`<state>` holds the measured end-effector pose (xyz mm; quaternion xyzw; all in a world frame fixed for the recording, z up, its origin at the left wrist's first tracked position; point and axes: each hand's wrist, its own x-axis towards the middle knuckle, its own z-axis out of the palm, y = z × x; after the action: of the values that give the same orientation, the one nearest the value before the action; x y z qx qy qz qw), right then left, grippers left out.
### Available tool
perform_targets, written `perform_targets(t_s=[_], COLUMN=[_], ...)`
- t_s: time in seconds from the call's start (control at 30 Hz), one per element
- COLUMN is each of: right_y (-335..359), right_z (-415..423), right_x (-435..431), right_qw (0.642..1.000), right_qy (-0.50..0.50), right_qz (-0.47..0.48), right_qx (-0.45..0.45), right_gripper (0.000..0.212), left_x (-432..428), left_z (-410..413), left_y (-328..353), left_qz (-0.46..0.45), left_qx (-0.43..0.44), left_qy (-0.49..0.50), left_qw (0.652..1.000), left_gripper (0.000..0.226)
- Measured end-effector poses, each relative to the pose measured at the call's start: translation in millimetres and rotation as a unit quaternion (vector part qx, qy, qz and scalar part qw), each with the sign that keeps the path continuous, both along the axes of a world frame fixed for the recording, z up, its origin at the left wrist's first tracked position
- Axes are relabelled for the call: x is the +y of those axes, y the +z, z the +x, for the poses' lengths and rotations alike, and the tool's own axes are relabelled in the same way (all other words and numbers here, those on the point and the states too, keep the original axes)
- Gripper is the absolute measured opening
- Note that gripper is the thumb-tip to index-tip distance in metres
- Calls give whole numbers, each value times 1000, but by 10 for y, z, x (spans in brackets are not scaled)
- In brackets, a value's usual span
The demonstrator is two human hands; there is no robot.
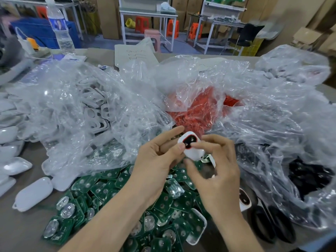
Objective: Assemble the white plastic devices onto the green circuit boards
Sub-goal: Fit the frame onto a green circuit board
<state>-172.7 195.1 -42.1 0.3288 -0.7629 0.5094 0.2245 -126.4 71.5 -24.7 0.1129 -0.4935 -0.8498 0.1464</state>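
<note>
Two hands are working here, the left hand (pixel 154 160) and the right hand (pixel 216 170), and they are sharing one white device (pixel 189 142) between them. A second device (pixel 244 199) is lying face-up beside one pair of scissors (pixel 272 224). Four clear bags (pixel 272 124) are sprawling out: one of white frames (pixel 94 106), one of red parts (pixel 196 110), one of black parts (pixel 309 175) and one at the far right. Green circuit boards (pixel 101 190) are piling up beyond counting. One water bottle (pixel 61 28) is standing at the back.
</note>
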Motion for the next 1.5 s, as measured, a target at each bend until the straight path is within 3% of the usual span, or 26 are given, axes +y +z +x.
perform_targets(t_s=[0.1, 0.2, 0.3, 0.57, 0.73, 0.83, 0.9, 0.97, 1.0, 1.07, 1.13, 1.27, 1.4, 1.5], right_y=[34, 21, 21, 52, 23, -21, -47, -66, -78, -110, -117, -59, 15, 58], right_z=[-2, -42, -53, -60, -75, -70, -58, -69, -74, -81, -69, -81, -209, -249], right_x=[28, 60, 70, 88, 102, 114, 116, 113, 111, 118, 128, 155, 209, 234], right_qw=[953, 894, 862, 831, 844, 873, 942, 995, 999, 993, 996, 990, 982, 984], right_qy=[102, 139, 154, 166, 170, 156, 85, -11, -46, -80, -57, 34, 60, 51], right_qz=[-152, -221, -251, -295, -262, -220, -159, -60, -20, 30, 39, -32, 39, 95], right_qx=[-242, -365, -413, -442, -436, -406, -284, -73, 9, 84, 55, -136, -176, -142], right_gripper=[37, 33, 33, 31, 34, 24, 20, 18, 15, 15, 22, 24, 32, 28], left_x=[-3, -6, -9, -16, -19, -1, 18, 28, 27, 15, -8, -79, -108, -107], left_z=[-3, -10, -21, -4, -5, -2, -1, -3, 0, 0, -12, -33, -33, -34], left_y=[18, 22, -4, -60, -90, -104, -91, -60, -46, -36, -49, -69, -74, -65], left_qz=[11, 16, 32, 0, -36, -80, -55, 36, 73, 85, 53, -27, -81, -91], left_qx=[8, -3, -14, -39, -17, -10, 0, -2, -3, -4, -17, -43, -60, -73], left_qy=[-4, -19, -20, -68, -59, -43, -53, -87, -101, -112, -106, -102, -95, -100], left_qw=[1000, 1000, 999, 997, 997, 996, 997, 996, 992, 990, 993, 993, 990, 988], left_gripper=[39, 39, 36, 38, 32, 25, 24, 35, 40, 46, 44, 41, 40, 40])
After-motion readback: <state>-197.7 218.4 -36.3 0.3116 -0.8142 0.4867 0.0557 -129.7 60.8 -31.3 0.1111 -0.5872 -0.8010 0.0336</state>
